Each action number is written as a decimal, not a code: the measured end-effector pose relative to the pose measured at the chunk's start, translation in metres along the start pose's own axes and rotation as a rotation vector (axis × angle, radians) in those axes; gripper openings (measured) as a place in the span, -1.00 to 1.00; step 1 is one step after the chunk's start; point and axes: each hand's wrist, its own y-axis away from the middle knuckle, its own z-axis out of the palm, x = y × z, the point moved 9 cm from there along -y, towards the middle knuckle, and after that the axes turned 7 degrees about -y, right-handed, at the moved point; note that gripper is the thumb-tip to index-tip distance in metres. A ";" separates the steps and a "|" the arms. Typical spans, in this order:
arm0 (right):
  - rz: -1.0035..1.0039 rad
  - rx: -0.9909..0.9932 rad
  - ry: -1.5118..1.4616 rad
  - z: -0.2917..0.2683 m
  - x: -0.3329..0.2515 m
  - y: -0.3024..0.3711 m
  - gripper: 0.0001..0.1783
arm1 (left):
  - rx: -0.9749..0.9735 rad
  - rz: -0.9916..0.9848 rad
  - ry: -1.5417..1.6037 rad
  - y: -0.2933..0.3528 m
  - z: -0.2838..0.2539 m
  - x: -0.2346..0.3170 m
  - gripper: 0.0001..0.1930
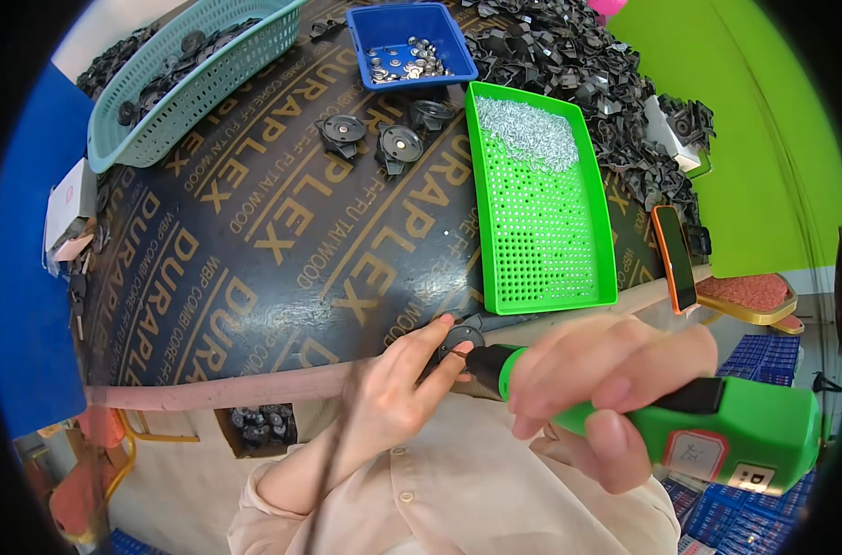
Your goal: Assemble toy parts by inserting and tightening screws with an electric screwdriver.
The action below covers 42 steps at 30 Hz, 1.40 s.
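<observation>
The dark tabletop (254, 314), printed with tan lettering, spreads across the middle of the view, the centre of the clock here. A heap (569, 74) of black plastic pieces covers its far edge at 1 o'clock. At 10 o'clock stands a pale blue-green basket (199, 111) with more dark pieces in it. The bright green tray (541, 268), full of small holes, lies at 2 o'clock, and a blue bin (384, 37) sits at 12 o'clock, just beyond the tray's far left corner. At 4 o'clock is a green power screwdriver (773, 425); the right hand (597, 388) is wrapped round it, its black nose aimed at 10 o'clock. The left hand (402, 384), at 6 o'clock, grasps a round black part (449, 342) near the tabletop's close edge, just beneath the screwdriver's tip; whether the tip touches it, I cannot tell. An orange-edged phone (675, 259) leans at 3 o'clock. Three loose black pieces (400, 148) rest at 11 to 12 o'clock. Shiny metal discs (426, 63) lie in the bin, and silvery screws (532, 134), the smallest things, fill the tray's far end.
</observation>
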 end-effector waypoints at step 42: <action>-0.161 0.257 -0.034 -0.030 -0.030 0.026 -0.76 | 0.036 -0.013 0.051 0.006 0.002 -0.003 -0.63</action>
